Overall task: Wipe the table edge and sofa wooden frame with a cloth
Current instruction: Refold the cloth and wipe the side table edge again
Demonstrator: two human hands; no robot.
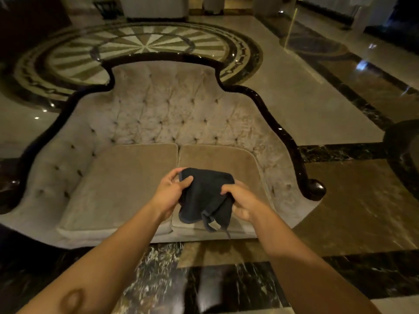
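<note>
Floor (317, 105): polished marble with dark veined bands; a round inlaid medallion (145, 44) lies behind the sofa, far left to centre.

Sofa (140, 177): two-seat, pale tufted velvet, seen from the front and above. Two tan seat cushions side by side, the seam between them about centre.

Frame (281, 130): dark glossy wood, running along the top of the back and down both arms, ending at the right in a rounded scroll. The left run is partly in shadow.

Left hand (169, 191): bare forearm reaching in from lower left; fingers curled, thumb on top, pinching the cloth's upper left corner.

Cloth (204, 196): dark, small, bunched, held in the air between both hands over the right cushion's front edge, not touching the sofa. A hemmed corner with a light tag and a loose thread hangs down at its lower edge.

Right hand (240, 202): bare forearm from lower right; fingers closed around the cloth's right side, thumb across the top.

Table (405, 159): dark rounded edge only, at the far right border, well apart from the cloth.
</note>
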